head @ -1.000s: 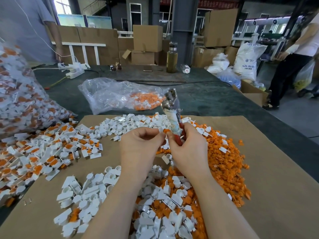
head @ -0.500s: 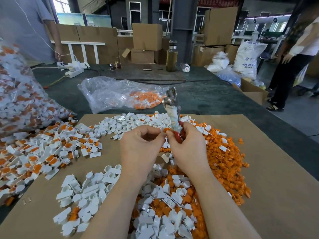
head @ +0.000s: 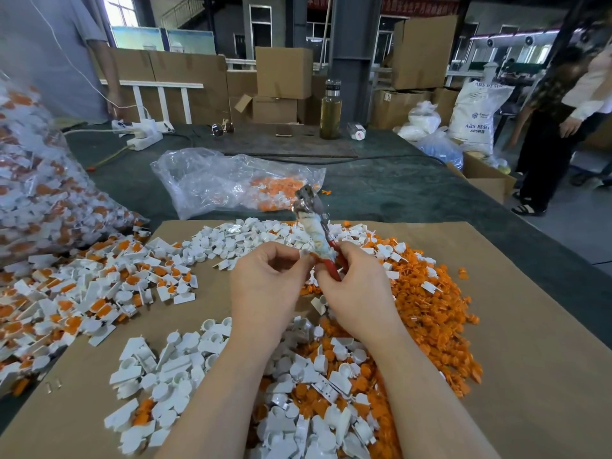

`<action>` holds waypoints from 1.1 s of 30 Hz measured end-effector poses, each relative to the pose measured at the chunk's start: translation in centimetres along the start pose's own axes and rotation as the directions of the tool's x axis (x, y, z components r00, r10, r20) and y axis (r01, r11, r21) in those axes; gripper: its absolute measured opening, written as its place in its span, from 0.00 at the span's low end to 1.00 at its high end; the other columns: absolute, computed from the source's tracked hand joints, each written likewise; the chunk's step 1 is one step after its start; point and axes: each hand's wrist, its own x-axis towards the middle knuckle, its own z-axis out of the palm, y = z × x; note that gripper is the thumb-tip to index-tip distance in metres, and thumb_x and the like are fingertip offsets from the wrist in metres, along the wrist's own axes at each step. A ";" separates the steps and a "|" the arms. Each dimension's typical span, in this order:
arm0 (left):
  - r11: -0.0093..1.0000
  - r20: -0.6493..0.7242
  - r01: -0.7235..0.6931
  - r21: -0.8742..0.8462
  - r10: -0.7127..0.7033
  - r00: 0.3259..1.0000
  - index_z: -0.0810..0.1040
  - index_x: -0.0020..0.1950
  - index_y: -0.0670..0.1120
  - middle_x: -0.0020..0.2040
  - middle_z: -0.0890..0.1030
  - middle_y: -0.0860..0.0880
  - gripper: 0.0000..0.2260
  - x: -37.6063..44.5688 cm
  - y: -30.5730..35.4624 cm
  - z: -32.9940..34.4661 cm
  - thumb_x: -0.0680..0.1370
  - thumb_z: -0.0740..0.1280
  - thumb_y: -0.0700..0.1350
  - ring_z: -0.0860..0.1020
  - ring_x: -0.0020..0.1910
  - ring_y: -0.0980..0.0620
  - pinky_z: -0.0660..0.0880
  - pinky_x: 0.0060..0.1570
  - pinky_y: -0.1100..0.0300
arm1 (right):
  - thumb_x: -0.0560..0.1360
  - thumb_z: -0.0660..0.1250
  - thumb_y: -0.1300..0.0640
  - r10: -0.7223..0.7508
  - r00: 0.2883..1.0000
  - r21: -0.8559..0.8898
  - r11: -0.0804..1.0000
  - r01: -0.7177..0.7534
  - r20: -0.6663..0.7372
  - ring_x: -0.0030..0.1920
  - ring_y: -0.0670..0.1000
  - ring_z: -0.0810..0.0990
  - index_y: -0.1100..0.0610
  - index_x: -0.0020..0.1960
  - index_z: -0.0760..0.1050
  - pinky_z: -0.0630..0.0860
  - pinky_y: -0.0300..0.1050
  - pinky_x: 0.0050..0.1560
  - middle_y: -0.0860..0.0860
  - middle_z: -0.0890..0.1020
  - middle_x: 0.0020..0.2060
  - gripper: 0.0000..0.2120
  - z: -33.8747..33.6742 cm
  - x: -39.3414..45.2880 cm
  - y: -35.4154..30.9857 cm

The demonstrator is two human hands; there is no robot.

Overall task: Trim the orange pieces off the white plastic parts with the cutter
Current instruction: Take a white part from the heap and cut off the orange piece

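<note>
Hands met above the cardboard [head: 530, 326]: left hand [head: 265, 286] pinched a white part [head: 304, 254] beside the cutter [head: 314, 226], which the right hand [head: 359, 289] gripped by its red handles, head raised. Trimmed orange pieces [head: 427, 313] lay right of the cutter.

A dark green tabletop [head: 381, 193] carries a brown cardboard sheet [head: 530, 359] and a clear plastic bag [head: 212, 180]. A bottle [head: 330, 111], sunglasses [head: 222, 129] and a power strip [head: 145, 140] lie farther back.

Cutter [head: 316, 228]: red handles, silver metal head, whitish wrapping. Loose parts [head: 172, 376] white, trimmed pieces [head: 427, 303] bright orange. Cardboard sheet [head: 530, 359] tan. Counter [head: 397, 193] dark green. Clear bag [head: 218, 180], centre frame, holds orange bits.
</note>
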 end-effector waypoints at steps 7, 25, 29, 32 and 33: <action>0.998 0.008 0.036 -0.042 -0.036 0.999 0.81 0.39 0.51 0.32 0.83 0.55 0.06 0.2 -0.2 -0.2 0.73 0.76 0.44 0.80 0.31 0.61 0.75 0.33 0.69 | 0.75 0.68 0.56 0.064 0.990 0.217 0.972 -0.090 0.124 0.31 0.38 0.74 0.48 0.41 0.75 0.67 0.30 0.30 0.37 0.77 0.29 0.06 -0.7 0.0 -0.1; 0.868 0.027 0.140 -0.476 -0.145 0.989 0.79 0.46 0.39 0.33 0.83 0.49 0.03 0.6 0.2 -1.2 0.75 0.72 0.36 0.82 0.32 0.55 0.79 0.37 0.66 | 0.74 0.70 0.57 0.127 0.917 0.294 0.923 -0.250 0.379 0.38 0.42 0.79 0.52 0.48 0.79 0.73 0.36 0.36 0.49 0.81 0.41 0.04 -2.3 -0.4 0.2; 0.872 0.017 0.136 -0.470 -0.145 0.989 0.79 0.45 0.40 0.33 0.83 0.49 0.03 0.6 0.2 -1.3 0.75 0.72 0.36 0.82 0.32 0.55 0.80 0.37 0.65 | 0.74 0.70 0.54 0.099 0.932 0.248 0.949 -0.193 0.348 0.39 0.51 0.78 0.54 0.44 0.77 0.74 0.46 0.41 0.53 0.79 0.38 0.04 -2.0 -0.4 0.1; 0.945 -0.008 0.095 -0.313 -0.102 0.995 0.80 0.43 0.42 0.34 0.83 0.49 0.04 0.5 0.2 -1.1 0.74 0.74 0.38 0.82 0.32 0.56 0.79 0.37 0.64 | 0.76 0.70 0.52 0.042 0.983 0.234 0.969 -0.083 0.178 0.30 0.40 0.73 0.53 0.42 0.76 0.69 0.35 0.34 0.43 0.74 0.30 0.06 -1.2 -0.3 0.0; 0.967 -0.012 0.084 -0.240 -0.089 0.996 0.81 0.43 0.44 0.34 0.84 0.49 0.04 0.4 0.2 -1.0 0.74 0.74 0.40 0.82 0.32 0.56 0.79 0.38 0.63 | 0.76 0.69 0.51 0.027 0.992 0.245 0.968 -0.057 0.122 0.31 0.39 0.73 0.52 0.44 0.77 0.69 0.32 0.33 0.42 0.75 0.30 0.05 -1.0 -0.3 -0.1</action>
